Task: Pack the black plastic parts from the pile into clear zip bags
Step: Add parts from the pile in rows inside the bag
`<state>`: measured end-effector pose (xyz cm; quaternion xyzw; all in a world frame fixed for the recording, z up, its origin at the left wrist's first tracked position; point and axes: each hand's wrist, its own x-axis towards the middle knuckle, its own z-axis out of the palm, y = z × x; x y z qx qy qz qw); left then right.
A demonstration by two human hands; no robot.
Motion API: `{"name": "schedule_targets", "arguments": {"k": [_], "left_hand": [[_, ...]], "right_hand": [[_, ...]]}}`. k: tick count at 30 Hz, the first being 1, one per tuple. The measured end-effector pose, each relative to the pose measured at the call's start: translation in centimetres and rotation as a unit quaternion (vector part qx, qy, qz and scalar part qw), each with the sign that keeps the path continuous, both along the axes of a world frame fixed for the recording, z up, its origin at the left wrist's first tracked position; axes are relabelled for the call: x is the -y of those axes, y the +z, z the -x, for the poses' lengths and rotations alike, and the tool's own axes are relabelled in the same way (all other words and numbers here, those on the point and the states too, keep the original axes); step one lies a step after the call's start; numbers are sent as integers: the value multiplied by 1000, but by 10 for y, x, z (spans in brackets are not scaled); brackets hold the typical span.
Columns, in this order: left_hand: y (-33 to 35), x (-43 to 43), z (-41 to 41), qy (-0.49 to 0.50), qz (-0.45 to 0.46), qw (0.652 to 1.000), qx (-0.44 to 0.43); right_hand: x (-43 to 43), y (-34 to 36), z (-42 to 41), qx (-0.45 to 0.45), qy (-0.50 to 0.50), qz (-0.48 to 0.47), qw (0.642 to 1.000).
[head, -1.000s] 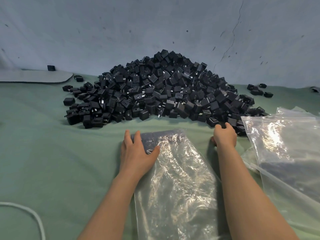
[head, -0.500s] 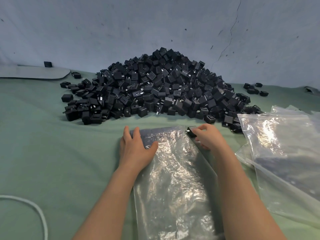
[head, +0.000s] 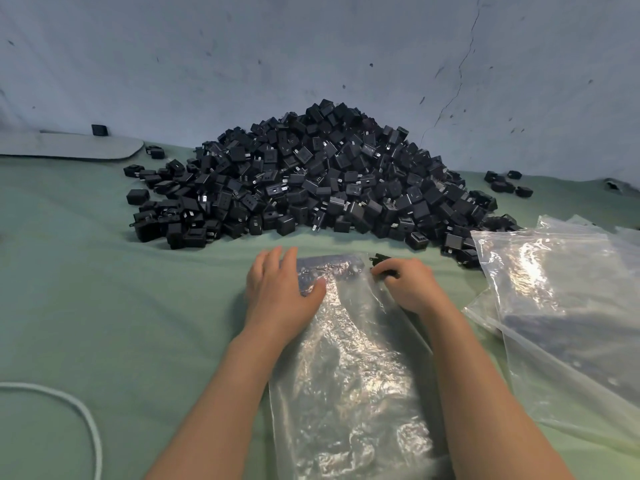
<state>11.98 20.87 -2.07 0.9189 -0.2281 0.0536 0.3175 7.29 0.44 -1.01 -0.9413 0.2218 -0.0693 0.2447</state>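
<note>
Fingers of the left hand [head: 280,292] lie straight and flat on the far left corner of the clear bag [head: 353,375], pressing it to the green counter [head: 104,306], likely so the mouth does not slide while a part goes in. The right hand [head: 407,285] has its fingers curled, pinching 1 black part [head: 379,261] at the bag's far edge. Whether the mouth is parted I cannot tell. The pile [head: 318,178] sits just beyond the bag, close for short reaches. The spare bags [head: 571,289] lie to the right, near for the next fill.
</note>
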Motion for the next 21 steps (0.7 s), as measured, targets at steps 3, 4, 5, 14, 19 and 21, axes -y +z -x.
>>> {"name": "schedule_targets", "arguments": {"k": [3, 4, 5, 14, 19, 21], "left_hand": [[20, 4, 23, -91, 0, 996, 7], [25, 3, 34, -126, -12, 992, -7], [30, 1, 44, -161, -29, 986, -19], [32, -27, 108, -305, -198, 927, -87], [26, -38, 120, -325, -189, 923, -84], [25, -39, 121, -329, -191, 921, -81]], "right_hand": [[0, 8, 5, -58, 18, 11, 998], [-1, 11, 8, -74, 27, 11, 997], [-3, 15, 10, -86, 34, 7, 996], [-11, 21, 31, -51, 9, -26, 998], [-15, 4, 36, 78, -74, -34, 994], [-19, -2, 34, 55, -39, -44, 997]]}}
